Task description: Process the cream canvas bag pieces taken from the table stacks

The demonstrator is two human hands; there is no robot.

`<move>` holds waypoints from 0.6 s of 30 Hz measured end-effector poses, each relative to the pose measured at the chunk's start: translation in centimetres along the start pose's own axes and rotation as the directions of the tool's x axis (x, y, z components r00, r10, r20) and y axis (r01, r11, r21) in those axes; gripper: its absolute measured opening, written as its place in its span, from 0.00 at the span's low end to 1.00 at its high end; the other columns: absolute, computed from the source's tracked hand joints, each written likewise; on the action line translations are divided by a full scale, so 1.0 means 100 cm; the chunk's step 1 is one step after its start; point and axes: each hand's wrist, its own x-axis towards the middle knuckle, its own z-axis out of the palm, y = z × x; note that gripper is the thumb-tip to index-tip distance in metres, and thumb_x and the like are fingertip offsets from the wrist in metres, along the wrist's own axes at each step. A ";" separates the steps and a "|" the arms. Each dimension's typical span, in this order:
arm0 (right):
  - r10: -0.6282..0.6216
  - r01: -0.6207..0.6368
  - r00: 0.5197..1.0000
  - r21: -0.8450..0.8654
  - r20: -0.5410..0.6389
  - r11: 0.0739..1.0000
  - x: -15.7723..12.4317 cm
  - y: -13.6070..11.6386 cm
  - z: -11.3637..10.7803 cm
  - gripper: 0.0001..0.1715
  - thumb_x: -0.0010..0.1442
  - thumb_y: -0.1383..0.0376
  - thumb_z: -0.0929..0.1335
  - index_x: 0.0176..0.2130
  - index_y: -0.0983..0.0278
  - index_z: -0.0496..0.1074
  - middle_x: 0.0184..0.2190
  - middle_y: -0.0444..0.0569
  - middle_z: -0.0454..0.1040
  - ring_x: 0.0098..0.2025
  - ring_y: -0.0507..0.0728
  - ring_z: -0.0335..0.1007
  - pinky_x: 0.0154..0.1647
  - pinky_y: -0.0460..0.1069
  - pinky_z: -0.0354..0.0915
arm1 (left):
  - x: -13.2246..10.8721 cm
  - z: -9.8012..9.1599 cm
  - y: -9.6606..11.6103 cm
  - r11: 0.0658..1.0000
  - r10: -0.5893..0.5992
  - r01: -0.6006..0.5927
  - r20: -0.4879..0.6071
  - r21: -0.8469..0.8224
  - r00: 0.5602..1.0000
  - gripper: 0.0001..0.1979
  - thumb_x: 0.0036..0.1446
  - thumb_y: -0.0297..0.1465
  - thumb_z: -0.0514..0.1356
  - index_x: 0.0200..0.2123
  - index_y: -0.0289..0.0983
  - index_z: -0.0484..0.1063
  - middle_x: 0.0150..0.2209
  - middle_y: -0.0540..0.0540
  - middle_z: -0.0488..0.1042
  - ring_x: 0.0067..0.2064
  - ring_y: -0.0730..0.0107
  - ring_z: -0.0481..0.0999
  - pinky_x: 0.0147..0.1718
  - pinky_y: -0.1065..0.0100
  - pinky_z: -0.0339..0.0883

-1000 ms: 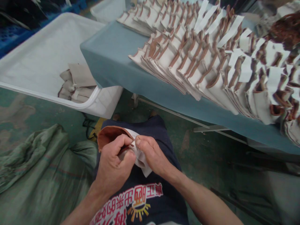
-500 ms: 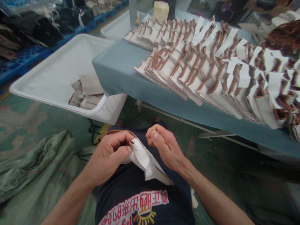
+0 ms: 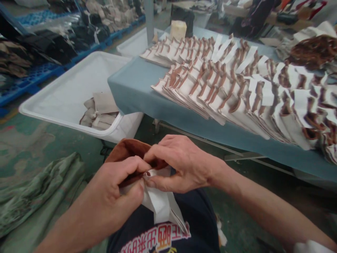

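Above my lap, my left hand (image 3: 118,189) pinches the edge of a brown and white piece (image 3: 131,149), its thumb in front and its fingers inside the fold. Thumb and fingers of my right hand (image 3: 179,163) close on the same edge, right beside the left fingertips. A white strip (image 3: 160,203) hangs from the piece below my hands, over the dark printed cloth on my lap. Between the fingertips a small dark spot shows on the white edge; the fingertips partly hide it.
A blue-grey table (image 3: 129,79) holds rows of similar brown and white pieces (image 3: 210,84). At the left stands a white bin (image 3: 63,84) with grey bundles in it. Green sacking (image 3: 50,189) lies at the lower left. Behind are blue pallets (image 3: 31,80) with dark bundles.
My right hand has moved left onto the piece and closed on its edge. The brown side has lifted and opened out more. The view has tilted up slightly.
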 end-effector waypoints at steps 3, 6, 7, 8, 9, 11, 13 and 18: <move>0.125 -0.133 0.985 0.067 0.119 0.989 0.000 -0.002 0.001 0.18 0.72 0.52 0.71 0.37 0.62 0.74 0.26 0.40 0.72 0.28 0.52 0.66 0.33 0.49 0.55 | -0.003 0.002 -0.002 0.994 0.021 -0.016 -0.049 0.105 0.999 0.10 0.58 0.25 0.56 0.30 0.42 0.76 0.24 0.58 0.79 0.23 0.76 0.77 0.23 0.78 0.67; 0.164 -0.187 0.976 0.164 0.143 0.969 0.000 -0.006 0.000 0.14 0.70 0.56 0.73 0.36 0.63 0.76 0.27 0.40 0.72 0.29 0.51 0.66 0.33 0.47 0.54 | -0.004 0.002 -0.003 0.987 0.038 -0.027 -0.065 0.158 0.997 0.09 0.59 0.26 0.55 0.30 0.42 0.73 0.24 0.58 0.77 0.23 0.76 0.76 0.23 0.76 0.67; 0.184 -0.204 0.976 0.192 0.119 0.960 0.000 -0.008 0.001 0.12 0.70 0.58 0.73 0.36 0.63 0.76 0.28 0.41 0.73 0.30 0.50 0.67 0.33 0.47 0.55 | -0.004 0.002 -0.004 0.984 0.048 -0.034 -0.079 0.174 0.996 0.09 0.59 0.26 0.55 0.31 0.42 0.73 0.24 0.58 0.76 0.23 0.76 0.77 0.23 0.76 0.67; 0.214 -0.230 0.972 0.216 0.095 0.949 0.000 -0.011 0.002 0.11 0.70 0.59 0.72 0.36 0.63 0.77 0.28 0.41 0.74 0.30 0.50 0.67 0.34 0.46 0.55 | -0.005 0.002 -0.003 0.981 0.061 -0.043 -0.093 0.190 0.994 0.09 0.60 0.26 0.55 0.31 0.42 0.72 0.24 0.59 0.76 0.22 0.77 0.76 0.23 0.76 0.67; 0.253 -0.263 0.965 0.233 0.070 0.936 0.001 -0.013 0.003 0.11 0.69 0.60 0.71 0.35 0.63 0.77 0.28 0.41 0.74 0.30 0.50 0.67 0.33 0.46 0.55 | -0.005 0.003 -0.003 0.977 0.077 -0.053 -0.112 0.206 0.991 0.08 0.60 0.26 0.55 0.32 0.42 0.73 0.25 0.59 0.76 0.22 0.77 0.76 0.22 0.76 0.67; 0.335 -0.331 0.942 0.255 0.028 0.908 0.002 -0.018 0.010 0.11 0.66 0.63 0.71 0.31 0.63 0.75 0.26 0.39 0.72 0.28 0.49 0.64 0.33 0.47 0.54 | -0.005 0.006 -0.002 0.963 0.130 -0.087 -0.160 0.256 0.979 0.08 0.60 0.25 0.55 0.34 0.41 0.73 0.25 0.58 0.76 0.21 0.77 0.76 0.21 0.76 0.65; 0.426 -0.409 0.905 0.268 -0.006 0.872 0.003 -0.022 0.020 0.10 0.59 0.67 0.71 0.26 0.63 0.70 0.23 0.37 0.66 0.26 0.49 0.60 0.31 0.47 0.52 | -0.004 0.012 -0.004 0.935 0.192 -0.123 -0.182 0.334 0.964 0.08 0.61 0.25 0.55 0.33 0.40 0.72 0.25 0.56 0.76 0.22 0.76 0.76 0.22 0.74 0.65; 0.615 -0.587 0.788 0.309 0.009 0.748 0.001 -0.017 0.044 0.10 0.52 0.69 0.71 0.24 0.62 0.65 0.21 0.36 0.62 0.25 0.50 0.58 0.29 0.47 0.49 | 0.000 0.023 -0.023 0.909 0.248 -0.166 -0.175 0.383 0.953 0.11 0.61 0.23 0.52 0.31 0.40 0.71 0.25 0.54 0.74 0.24 0.73 0.77 0.24 0.73 0.67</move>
